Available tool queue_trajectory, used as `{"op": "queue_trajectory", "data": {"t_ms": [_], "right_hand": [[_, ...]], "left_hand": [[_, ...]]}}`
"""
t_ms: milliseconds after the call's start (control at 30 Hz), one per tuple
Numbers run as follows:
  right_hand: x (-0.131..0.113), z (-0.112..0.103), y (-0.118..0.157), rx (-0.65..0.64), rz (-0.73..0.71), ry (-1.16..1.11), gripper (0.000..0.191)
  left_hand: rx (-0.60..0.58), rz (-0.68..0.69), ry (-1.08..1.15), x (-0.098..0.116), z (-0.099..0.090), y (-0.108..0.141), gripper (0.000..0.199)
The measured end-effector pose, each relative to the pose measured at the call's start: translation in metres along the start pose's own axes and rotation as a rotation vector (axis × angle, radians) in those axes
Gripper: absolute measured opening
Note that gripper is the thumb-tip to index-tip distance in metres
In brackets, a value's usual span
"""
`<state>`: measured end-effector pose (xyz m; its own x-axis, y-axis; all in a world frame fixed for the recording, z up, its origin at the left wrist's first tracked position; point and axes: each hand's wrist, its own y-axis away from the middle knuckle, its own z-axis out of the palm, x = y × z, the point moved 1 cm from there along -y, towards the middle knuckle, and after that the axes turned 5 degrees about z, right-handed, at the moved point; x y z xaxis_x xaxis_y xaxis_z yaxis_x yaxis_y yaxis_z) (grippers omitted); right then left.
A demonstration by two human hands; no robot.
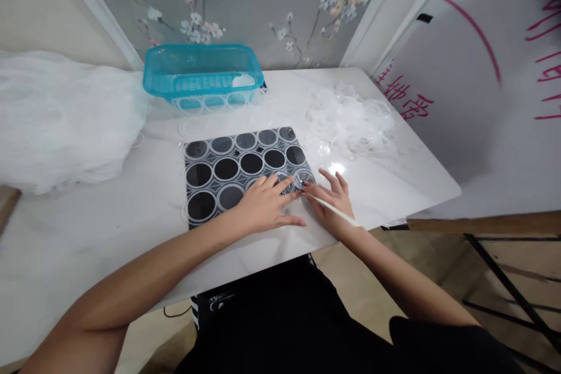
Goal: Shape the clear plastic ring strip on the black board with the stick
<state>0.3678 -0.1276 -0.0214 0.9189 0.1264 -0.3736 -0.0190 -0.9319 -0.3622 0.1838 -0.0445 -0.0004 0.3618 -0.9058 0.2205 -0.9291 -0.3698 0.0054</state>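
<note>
A dark board (251,163) lies on the table, with rows of round pieces edged in white rings on it. Clear film seems to cover part of it. My left hand (267,204) rests on the board's lower right part, palm down and fingers spread. At the right corner, my right hand (332,203) pinches a thin white stick (335,210), its tip close to a clear round piece (304,179). The other fingers of that hand are raised. My left hand and forearm hide some of the bottom row.
Behind the board stands a blue plastic basket (151,79) with a white piece inside. A strip with ring cutouts (214,102) lies before it. Loose clear rings (350,123) are heaped at right, and a big white pile (65,123) fills the left of the white table (144,204).
</note>
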Motion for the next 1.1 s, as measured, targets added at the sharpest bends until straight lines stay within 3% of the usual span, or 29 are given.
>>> {"op": "queue_trajectory", "data": {"t_ms": [67,133,167,267,333,400,500,600,833,1100], "right_hand": [[0.003,0.001,-0.007,-0.017,-0.105,0.105,0.02],[0.014,-0.004,-0.028,0.042,-0.119,0.137,0.022],[0.022,-0.009,-0.042,0.102,-0.093,0.133,0.021],[0.039,-0.031,-0.084,0.452,0.152,0.071,0.019],[0.036,-0.04,-0.095,0.583,0.225,-0.011,0.022],[0.022,-0.036,-0.087,0.522,0.176,-0.11,0.022],[-0.008,-0.011,-0.054,0.202,0.075,-0.255,0.017],[-0.028,0.014,-0.027,0.009,0.071,-0.386,0.017],[-0.029,0.02,-0.024,-0.112,0.155,-0.527,0.017],[-0.025,0.021,-0.022,-0.1,0.148,-0.46,0.019]], "left_hand": [[-0.002,-0.002,0.016,0.0,-0.001,-0.001,0.086],[-0.005,0.006,0.022,0.001,-0.002,-0.001,0.092],[-0.009,0.011,0.024,0.001,-0.003,-0.002,0.094],[-0.017,0.014,0.032,0.002,-0.004,-0.003,0.097],[-0.026,0.023,0.033,0.001,-0.006,-0.002,0.096],[-0.026,0.049,0.021,-0.002,-0.009,0.003,0.092],[0.0,0.076,-0.021,-0.009,-0.018,0.019,0.087],[0.016,0.074,-0.068,-0.016,-0.025,0.038,0.084],[0.011,0.015,-0.123,-0.017,-0.009,0.052,0.081],[0.028,0.001,-0.126,-0.014,-0.002,0.05,0.079]]}}
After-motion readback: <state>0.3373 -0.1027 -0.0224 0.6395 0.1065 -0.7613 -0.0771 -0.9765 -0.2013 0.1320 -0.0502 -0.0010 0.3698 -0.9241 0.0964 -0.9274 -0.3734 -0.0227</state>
